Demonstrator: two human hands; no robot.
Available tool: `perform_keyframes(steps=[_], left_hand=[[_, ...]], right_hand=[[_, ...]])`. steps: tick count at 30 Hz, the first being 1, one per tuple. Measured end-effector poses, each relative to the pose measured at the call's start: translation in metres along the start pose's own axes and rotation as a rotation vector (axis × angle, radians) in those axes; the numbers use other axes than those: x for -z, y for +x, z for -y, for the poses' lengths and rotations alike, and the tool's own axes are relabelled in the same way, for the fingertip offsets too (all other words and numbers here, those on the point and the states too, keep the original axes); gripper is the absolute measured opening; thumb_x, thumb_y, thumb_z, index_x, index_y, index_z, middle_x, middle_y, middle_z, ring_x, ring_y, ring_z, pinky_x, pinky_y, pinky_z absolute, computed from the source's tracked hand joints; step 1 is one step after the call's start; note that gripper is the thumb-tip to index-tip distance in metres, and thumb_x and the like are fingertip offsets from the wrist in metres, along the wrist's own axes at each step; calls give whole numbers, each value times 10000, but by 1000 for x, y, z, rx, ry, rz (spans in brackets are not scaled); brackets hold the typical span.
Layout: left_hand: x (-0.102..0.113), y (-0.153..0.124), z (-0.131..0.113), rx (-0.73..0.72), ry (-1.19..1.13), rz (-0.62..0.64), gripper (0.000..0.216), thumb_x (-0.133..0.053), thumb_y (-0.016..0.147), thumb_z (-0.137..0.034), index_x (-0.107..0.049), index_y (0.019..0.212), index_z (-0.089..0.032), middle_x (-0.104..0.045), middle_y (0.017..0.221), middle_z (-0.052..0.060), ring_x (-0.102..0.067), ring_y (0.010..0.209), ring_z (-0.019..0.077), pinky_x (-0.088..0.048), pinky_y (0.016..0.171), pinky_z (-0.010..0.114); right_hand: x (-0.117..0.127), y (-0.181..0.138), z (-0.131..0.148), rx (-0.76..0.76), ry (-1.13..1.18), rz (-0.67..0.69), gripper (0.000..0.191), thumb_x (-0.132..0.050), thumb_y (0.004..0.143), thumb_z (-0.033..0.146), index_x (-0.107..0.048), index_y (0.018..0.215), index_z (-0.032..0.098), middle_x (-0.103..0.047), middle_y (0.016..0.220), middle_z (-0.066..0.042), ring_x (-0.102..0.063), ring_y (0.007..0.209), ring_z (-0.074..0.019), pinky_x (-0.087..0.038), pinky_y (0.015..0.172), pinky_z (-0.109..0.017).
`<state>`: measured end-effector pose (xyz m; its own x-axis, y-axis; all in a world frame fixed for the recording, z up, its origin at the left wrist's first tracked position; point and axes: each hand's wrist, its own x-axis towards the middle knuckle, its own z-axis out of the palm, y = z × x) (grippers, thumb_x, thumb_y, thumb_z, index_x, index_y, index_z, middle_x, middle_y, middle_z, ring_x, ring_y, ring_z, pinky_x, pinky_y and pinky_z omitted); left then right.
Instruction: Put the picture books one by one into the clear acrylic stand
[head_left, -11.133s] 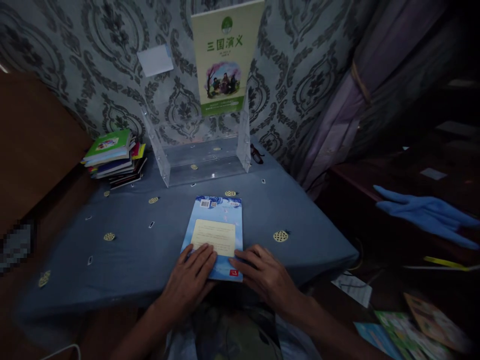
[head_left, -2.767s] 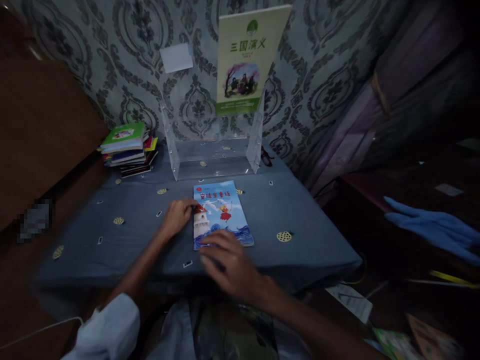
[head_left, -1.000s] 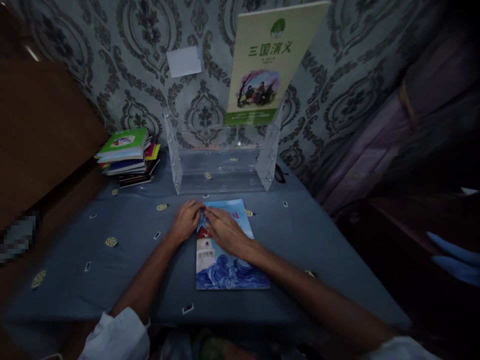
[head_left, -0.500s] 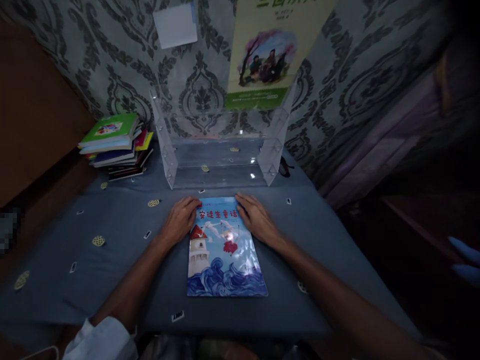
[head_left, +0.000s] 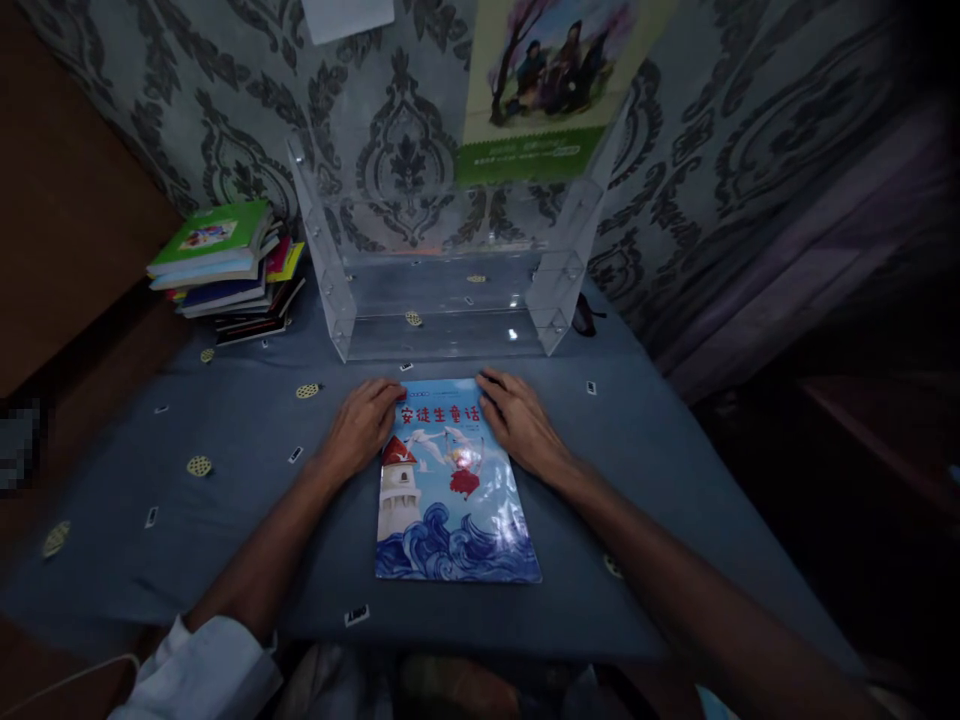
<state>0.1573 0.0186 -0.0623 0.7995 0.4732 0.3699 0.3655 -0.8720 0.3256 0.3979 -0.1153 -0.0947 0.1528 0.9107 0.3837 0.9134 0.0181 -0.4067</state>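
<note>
A thin blue picture book (head_left: pixel 457 500) lies flat on the cloth-covered table, its cover showing a lighthouse, waves and red Chinese lettering. At its upper left edge, my left hand (head_left: pixel 365 425) curls its fingers onto the corner. My right hand (head_left: pixel 525 425) holds the upper right edge in the same way, fingertips on the corner. Both thumbs lie along the book's sides, partly hidden. Just beyond the book stands a clear acrylic rack (head_left: pixel 442 335) with stepped shelves. A green and cream book (head_left: pixel 540 110) leans upright in its upper right part.
Several books are piled in a stack (head_left: pixel 225 265) at the back left. Dark sunglasses (head_left: pixel 586 318) lie right of the rack. A patterned wall rises behind, with a white card (head_left: pixel 349 15) on it. The table's right edge falls off beside a purple curtain (head_left: pixel 810 270).
The view has tipped slightly downward, so the wall and rack sit higher in the picture. Both hands stay at the book's upper corners, and the book remains flat on the table.
</note>
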Motion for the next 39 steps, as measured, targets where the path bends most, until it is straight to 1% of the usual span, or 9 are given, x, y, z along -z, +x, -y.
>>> perform_keyframes(steps=[5, 12, 16, 23, 30, 34, 39], left_hand=[[0, 0, 1, -4, 11, 13, 281, -455, 968, -123, -654, 1159, -176, -673, 1164, 97, -627, 1072, 235, -522, 969, 399], [1, 1, 1, -9, 6, 7, 283, -431, 970, -113, -654, 1131, -176, -682, 1134, 93, -633, 1055, 231, -524, 959, 390], [2, 1, 3, -15, 14, 25, 287, -428, 970, -116, -655, 1134, -176, -686, 1130, 92, -635, 1052, 232, -523, 954, 388], [3, 1, 6, -21, 18, 46, 288, -421, 978, -126, -656, 1141, -164, -683, 1136, 97, -627, 1062, 235, -523, 955, 385], [5, 0, 6, -23, 18, 53, 310, -412, 974, -116, -658, 1145, -193, -681, 1138, 86, -628, 1078, 228, -516, 983, 397], [4, 1, 6, -22, 26, 59, 308, -409, 979, -117, -658, 1149, -180, -682, 1139, 92, -625, 1070, 230, -512, 989, 394], [2, 1, 8, -19, 35, 66, 304, -416, 977, -115, -657, 1150, -177, -680, 1153, 95, -623, 1074, 233, -510, 988, 388]], right_hand=[[0, 1, 1, 9, 0, 7, 440, -379, 1000, 301, -629, 1320, 131, -625, 1313, -189, -589, 1202, -339, -489, 1054, -539], [0, 1, -1, 22, 1, -1, 431, -389, 1001, 318, -631, 1325, 170, -624, 1305, -168, -583, 1203, -336, -482, 1059, -540], [1, 1, -1, 31, -4, 1, 429, -391, 1000, 323, -627, 1331, 185, -627, 1293, -162, -585, 1187, -335, -480, 1053, -546], [-1, 2, -2, 41, -12, -3, 438, -388, 995, 321, -649, 1299, 144, -646, 1261, -179, -595, 1158, -341, -490, 1030, -541], [-4, 2, -3, 42, -5, -32, 442, -387, 993, 336, -652, 1307, 173, -660, 1243, -163, -601, 1137, -345, -493, 1016, -557], [-4, 1, -4, 52, -15, -34, 443, -380, 999, 352, -659, 1296, 180, -664, 1237, -158, -603, 1133, -342, -502, 1005, -548], [-4, 1, -5, 57, -28, -24, 454, -376, 999, 346, -657, 1296, 148, -665, 1238, -177, -604, 1129, -343, -502, 1001, -537]])
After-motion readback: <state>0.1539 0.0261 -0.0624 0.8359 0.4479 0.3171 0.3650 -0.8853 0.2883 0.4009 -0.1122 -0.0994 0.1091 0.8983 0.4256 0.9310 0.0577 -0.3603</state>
